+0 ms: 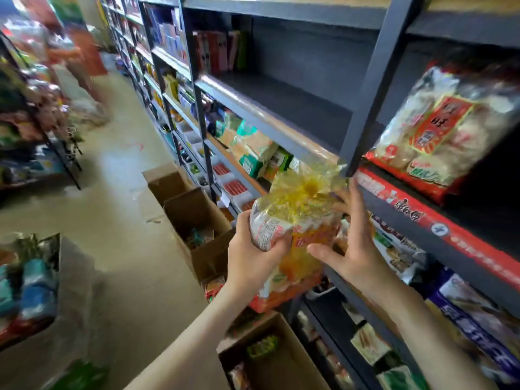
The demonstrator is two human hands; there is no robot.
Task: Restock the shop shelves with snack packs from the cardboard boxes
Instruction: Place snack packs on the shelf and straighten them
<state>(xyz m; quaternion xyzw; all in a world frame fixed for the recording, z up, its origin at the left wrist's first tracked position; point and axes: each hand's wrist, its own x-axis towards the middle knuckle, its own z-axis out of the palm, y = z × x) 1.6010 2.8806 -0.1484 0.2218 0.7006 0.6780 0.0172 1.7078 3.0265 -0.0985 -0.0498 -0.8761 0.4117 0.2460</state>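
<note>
A snack pack (298,220) with a crinkled yellow top and orange-red print is held in front of the dark metal shelving. My left hand (253,254) grips its left side. On its right side rests my right hand (351,240), fingers spread and partly curled around the pack. A similar large pack (439,130) with a red label lies on the shelf (439,220) to the upper right. An open cardboard box (281,358) with packs inside sits below my arms. Two more open boxes (197,220) stand on the floor along the shelving.
A bare shelf bay (281,97) lies above and left of the held pack. Green snack packs (253,147) fill the level below it. Another box of goods (36,299) stands at the left. The aisle floor (121,175) runs away between two shelving rows.
</note>
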